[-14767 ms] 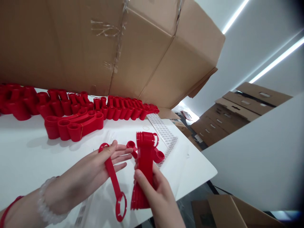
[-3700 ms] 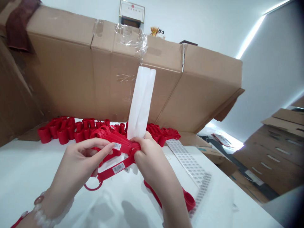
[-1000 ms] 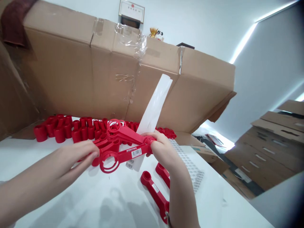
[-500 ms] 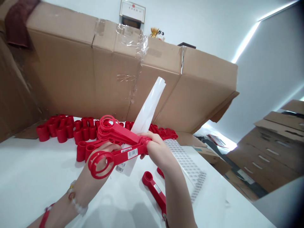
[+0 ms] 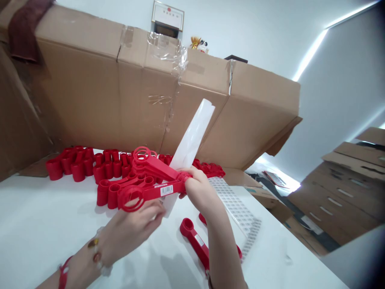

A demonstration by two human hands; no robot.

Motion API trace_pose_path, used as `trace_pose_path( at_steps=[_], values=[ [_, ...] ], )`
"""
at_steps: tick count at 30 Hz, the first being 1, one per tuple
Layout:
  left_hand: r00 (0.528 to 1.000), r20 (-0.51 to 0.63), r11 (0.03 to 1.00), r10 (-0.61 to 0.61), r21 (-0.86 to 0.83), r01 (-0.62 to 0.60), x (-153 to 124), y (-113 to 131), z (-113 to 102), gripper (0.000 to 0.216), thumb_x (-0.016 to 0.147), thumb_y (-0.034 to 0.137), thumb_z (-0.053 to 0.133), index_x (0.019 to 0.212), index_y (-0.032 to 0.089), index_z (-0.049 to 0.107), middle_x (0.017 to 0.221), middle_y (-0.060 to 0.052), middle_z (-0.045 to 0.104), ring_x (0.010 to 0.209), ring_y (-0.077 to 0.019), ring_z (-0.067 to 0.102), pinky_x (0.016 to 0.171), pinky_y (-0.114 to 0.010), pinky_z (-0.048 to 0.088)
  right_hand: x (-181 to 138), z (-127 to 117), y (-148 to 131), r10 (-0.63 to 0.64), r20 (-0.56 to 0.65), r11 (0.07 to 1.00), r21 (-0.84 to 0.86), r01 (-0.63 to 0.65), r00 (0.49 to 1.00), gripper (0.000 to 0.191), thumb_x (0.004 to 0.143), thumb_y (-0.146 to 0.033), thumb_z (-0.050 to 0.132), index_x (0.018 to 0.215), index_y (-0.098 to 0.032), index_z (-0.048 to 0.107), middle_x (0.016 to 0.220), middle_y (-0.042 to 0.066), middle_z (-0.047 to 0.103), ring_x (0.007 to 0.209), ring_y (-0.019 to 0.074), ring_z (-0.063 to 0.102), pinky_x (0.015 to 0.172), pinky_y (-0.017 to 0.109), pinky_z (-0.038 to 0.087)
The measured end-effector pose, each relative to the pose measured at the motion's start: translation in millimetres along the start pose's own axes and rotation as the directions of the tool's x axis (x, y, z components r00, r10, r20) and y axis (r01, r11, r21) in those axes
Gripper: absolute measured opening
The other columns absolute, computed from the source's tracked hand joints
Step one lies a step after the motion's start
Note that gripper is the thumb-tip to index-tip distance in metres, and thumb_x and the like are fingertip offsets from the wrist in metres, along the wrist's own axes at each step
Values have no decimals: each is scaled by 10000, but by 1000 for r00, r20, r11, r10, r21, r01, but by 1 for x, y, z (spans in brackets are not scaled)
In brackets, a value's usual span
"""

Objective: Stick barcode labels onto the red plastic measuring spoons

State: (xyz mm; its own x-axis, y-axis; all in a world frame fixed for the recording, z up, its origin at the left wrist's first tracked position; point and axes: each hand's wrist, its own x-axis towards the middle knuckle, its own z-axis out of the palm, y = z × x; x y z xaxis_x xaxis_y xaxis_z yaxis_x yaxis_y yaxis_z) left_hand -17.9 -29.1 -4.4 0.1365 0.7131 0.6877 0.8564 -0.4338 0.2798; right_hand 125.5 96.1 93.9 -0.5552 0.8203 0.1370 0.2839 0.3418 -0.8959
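Right at the hands, and here's the action: the right hand has its fingers clamped around the neck of a fanned bundle of red plastic scoops, ring ends splayed to the left, a barcode sticker showing on the top piece. The left hand sits just under that ringed end, fingers loosely spread, and from this angle I cannot tell whether they grip or only touch. Behind the bundle a white plastic sleeve stands tilted, its lower end right at the right hand, so the step in hand is bundle and sleeve being handled together, up off the surface.

Down on the white worktop, a loose red scoop lies beside the right forearm, and a sheet of small stickers lies just to its right. Farther back, rows of red cups line up against a big taped cardboard carton. Above that, a framed certificate hangs on the wall, while stacked flat cartons fill the right side of the room.
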Motion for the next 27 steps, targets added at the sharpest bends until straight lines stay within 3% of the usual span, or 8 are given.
trace_pose_path(
  at_steps=[3,5,8,11,13,16,21,27],
  values=[
    [987,116,986,108,-139,-91,9,20,-4,240,951,123,448,841,226,634,786,15,667,676,-137,624,622,-238,502,2,-7,4,-1,-32,1000,-29,0,999,297,583,-176,387,699,-162,660,859,66,656,653,165,572,559,283,489],
    [978,180,943,102,-330,-37,8,35,-18,156,922,157,523,845,246,626,767,42,647,525,-88,515,505,-204,433,1,-11,4,21,-17,999,-42,-22,1000,269,584,-170,382,667,-162,638,873,66,653,627,154,562,573,290,484],
    [968,162,873,-192,-423,244,3,42,-50,42,895,345,661,911,307,653,680,65,547,479,-82,433,422,-168,369,-6,-12,1,31,-26,992,-120,-34,999,246,613,-159,387,661,-171,628,921,66,647,658,155,563,581,288,458],
    [823,38,752,-567,-382,537,6,31,-77,234,853,520,696,804,294,658,587,61,349,512,-100,396,454,-167,344,-17,-4,-5,-24,-31,973,-232,16,999,247,672,-132,390,667,-186,631,962,56,639,768,170,586,660,291,458],
    [728,8,660,-685,-416,625,11,21,-87,339,820,606,695,766,273,660,581,57,291,518,-103,329,443,-172,284,-24,6,-10,-55,-19,963,-264,48,998,253,707,-114,385,672,-191,624,1020,49,625,833,173,599,711,293,464],
    [652,51,563,-757,-456,689,18,13,-89,406,789,672,690,785,266,682,597,52,319,560,-109,325,471,-175,277,-32,21,-17,-59,13,955,-291,60,998,231,732,-97,384,689,-189,592,1071,47,589,838,164,598,706,293,463],
    [629,171,488,-758,-492,721,23,14,-84,413,770,667,702,743,256,692,581,54,301,556,-114,301,486,-194,263,-41,32,-25,-48,47,924,-377,62,998,181,753,-82,382,705,-183,524,1053,35,567,810,155,568,689,307,452],
    [653,158,515,-741,-490,703,26,14,-85,408,767,643,713,696,243,683,558,62,258,528,-107,265,463,-203,218,-45,31,-27,-64,55,927,-365,80,996,215,734,-55,372,729,-182,546,1066,20,562,834,150,562,720,313,451]
  ],
)
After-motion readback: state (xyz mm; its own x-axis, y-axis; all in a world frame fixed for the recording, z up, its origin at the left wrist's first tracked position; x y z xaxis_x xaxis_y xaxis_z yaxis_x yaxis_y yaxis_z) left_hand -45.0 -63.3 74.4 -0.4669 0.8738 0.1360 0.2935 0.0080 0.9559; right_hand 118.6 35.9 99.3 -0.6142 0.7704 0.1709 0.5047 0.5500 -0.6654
